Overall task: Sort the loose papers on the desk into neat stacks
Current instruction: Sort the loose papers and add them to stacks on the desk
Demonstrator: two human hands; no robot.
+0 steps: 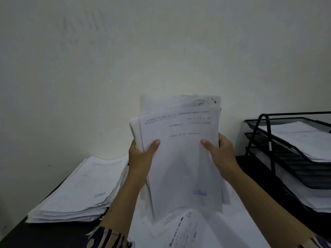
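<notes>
Plain off-white wall (107,68) fills the background; dark desk (35,231) below it, dim light. I hold a bundle of papers (180,154) upright above the desk, clear of the loose sheets (188,228) lying under it. My left hand (141,154) grips its left edge, thumb on the front page; my right hand (220,153) grips the right edge likewise. A squared paper stack (80,190) sits on the desk at left. Black tiered tray (286,154) at right holds more sheets.

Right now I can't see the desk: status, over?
Left hand, right hand both gripping paper bundle, upright. Stack on left. Tray rack on right.
</notes>
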